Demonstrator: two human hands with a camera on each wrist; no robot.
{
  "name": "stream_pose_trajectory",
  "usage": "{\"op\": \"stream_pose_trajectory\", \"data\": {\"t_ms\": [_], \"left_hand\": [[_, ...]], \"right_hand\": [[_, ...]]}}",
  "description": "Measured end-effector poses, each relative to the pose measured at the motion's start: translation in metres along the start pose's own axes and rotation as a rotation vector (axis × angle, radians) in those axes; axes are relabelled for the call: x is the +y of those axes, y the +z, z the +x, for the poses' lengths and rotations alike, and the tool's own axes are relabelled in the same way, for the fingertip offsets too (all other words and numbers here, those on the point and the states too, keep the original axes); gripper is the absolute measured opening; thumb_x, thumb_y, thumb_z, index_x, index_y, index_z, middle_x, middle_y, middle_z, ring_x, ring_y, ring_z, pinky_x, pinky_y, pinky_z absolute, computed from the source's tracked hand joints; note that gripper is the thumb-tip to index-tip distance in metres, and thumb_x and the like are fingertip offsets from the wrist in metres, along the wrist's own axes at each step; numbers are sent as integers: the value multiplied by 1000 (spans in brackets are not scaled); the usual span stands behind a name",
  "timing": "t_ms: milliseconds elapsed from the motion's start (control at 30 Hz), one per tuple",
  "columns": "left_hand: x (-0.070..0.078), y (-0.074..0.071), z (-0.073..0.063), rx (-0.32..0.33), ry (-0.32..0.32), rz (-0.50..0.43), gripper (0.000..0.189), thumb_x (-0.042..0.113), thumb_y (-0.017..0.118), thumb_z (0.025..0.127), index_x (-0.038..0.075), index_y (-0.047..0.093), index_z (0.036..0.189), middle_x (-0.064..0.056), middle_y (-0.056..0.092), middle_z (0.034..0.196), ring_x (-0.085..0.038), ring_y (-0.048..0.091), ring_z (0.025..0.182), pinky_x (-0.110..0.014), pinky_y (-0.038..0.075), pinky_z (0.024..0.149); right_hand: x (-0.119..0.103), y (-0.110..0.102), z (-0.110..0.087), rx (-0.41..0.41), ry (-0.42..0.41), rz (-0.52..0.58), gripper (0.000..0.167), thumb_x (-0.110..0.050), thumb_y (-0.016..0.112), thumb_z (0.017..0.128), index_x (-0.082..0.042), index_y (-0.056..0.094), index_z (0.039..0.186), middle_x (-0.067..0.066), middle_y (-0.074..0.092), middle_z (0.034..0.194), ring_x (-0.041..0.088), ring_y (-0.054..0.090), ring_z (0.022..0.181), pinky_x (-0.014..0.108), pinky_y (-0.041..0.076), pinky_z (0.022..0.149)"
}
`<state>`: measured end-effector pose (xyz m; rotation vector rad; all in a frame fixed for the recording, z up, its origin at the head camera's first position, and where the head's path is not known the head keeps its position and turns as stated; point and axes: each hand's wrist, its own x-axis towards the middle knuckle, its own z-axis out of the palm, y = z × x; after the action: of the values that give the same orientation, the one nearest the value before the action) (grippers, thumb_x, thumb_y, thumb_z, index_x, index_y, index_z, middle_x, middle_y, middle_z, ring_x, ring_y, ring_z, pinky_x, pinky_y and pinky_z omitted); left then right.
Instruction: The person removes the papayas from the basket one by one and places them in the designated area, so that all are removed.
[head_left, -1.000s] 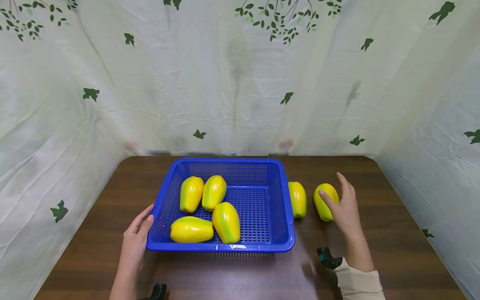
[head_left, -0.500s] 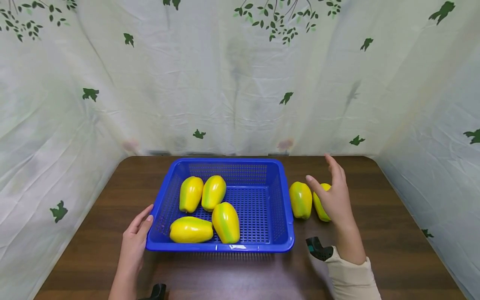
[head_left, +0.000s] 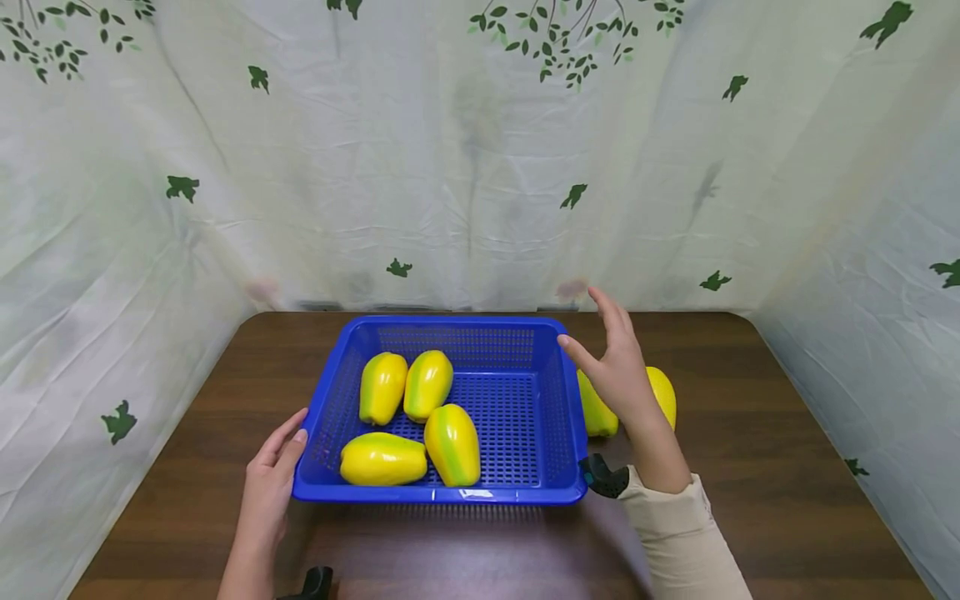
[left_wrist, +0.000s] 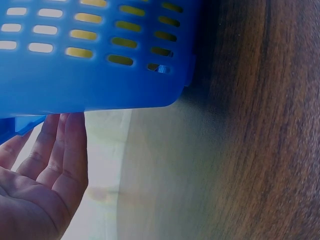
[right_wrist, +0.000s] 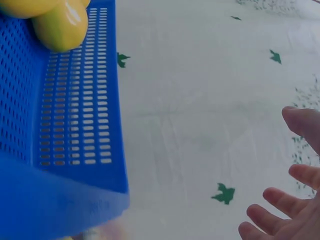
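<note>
A blue plastic basket (head_left: 510, 496) with perforated walls holds several shiny yellow-green papayas (head_left: 382, 460), gathered toward its left side. At its left end, my left hand (head_left: 266, 483) holds the rim; in the left wrist view its fingers (left_wrist: 72, 145) press up against the basket's edge. My right hand (head_left: 624, 371) is spread beside the right rim with nothing in it. Beneath and behind that hand, a papaya (head_left: 596, 412) lies against the basket's right side, partly hidden. Another papaya (head_left: 663, 396) shows just right of the right forearm, which covers part of it.
The brown wooden table (head_left: 420, 558) has its back edge against a pale curtain (head_left: 465, 167) printed with leaves and birds. Curtain also hangs at both sides. Black wrist devices (head_left: 603, 477) sit on both arms.
My right hand has moved left, from over the outer papaya to the basket's right rim. The papaya beside the basket is now partly covered. My left hand and the basket stay put.
</note>
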<state>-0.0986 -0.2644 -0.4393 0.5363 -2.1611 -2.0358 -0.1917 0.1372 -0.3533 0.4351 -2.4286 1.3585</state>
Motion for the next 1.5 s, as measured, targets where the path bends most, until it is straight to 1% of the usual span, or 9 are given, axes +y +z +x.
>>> {"op": "stream_pose_trajectory", "data": {"t_ms": [200,400,533,700,867,967,1133,1367,1500], "left_hand": [[1,0,0,-2,3,-7,51,38,51,90,14,42,135,7,60,90,-11,61,74,-23,51,64],[1,-1,-1,-13,14,-4,52,38,51,90,14,41,135,8,60,90,-10,62,74,-23,51,64],[1,0,-1,-15,16,-4,52,38,51,90,13,41,135,8,60,89,-10,62,73,-23,51,64],[1,0,0,-9,10,5,53,39,51,89,14,41,135,10,60,91,-9,61,75,-22,51,65],[2,0,0,-12,16,15,53,40,50,90,14,41,135,10,59,93,-8,61,77,-21,50,66],[1,0,0,-20,23,9,53,39,50,90,14,41,135,11,60,93,-8,61,76,-22,50,66],[1,-1,-1,-25,27,-4,52,39,50,90,13,41,135,11,60,93,-10,62,76,-22,51,65],[2,0,-1,-18,19,1,53,40,50,90,13,42,135,11,60,94,-9,61,77,-22,50,66],[1,0,-1,-20,21,-4,53,39,50,90,13,41,135,11,60,95,-8,61,78,-22,50,66]], "right_hand": [[-4,18,9,-53,-42,-8,70,-33,61,86,-18,24,142,7,23,143,25,22,129,53,24,99],[-1,39,12,-126,-63,25,69,-32,60,86,-16,23,142,7,25,142,25,26,128,50,27,99],[2,50,13,-185,-68,31,70,-35,60,86,-17,23,143,4,24,143,23,26,128,47,28,99],[5,61,15,-305,-69,91,71,-36,62,84,-20,25,142,4,25,143,25,29,126,45,31,98],[8,72,15,-436,-46,179,75,-32,67,81,-24,24,142,5,26,142,29,30,125,47,29,99],[8,80,15,-524,-44,186,78,-33,69,80,-24,23,142,2,26,143,30,31,125,47,29,99],[8,92,14,-670,-23,190,79,-34,70,78,-23,25,142,-4,25,143,25,32,125,46,30,98],[17,104,12,-819,18,280,75,-16,69,80,-17,26,141,5,25,143,36,30,125,51,29,97],[21,109,11,-902,37,277,75,-19,68,81,-14,25,141,11,26,142,37,31,124,52,31,95]]}}
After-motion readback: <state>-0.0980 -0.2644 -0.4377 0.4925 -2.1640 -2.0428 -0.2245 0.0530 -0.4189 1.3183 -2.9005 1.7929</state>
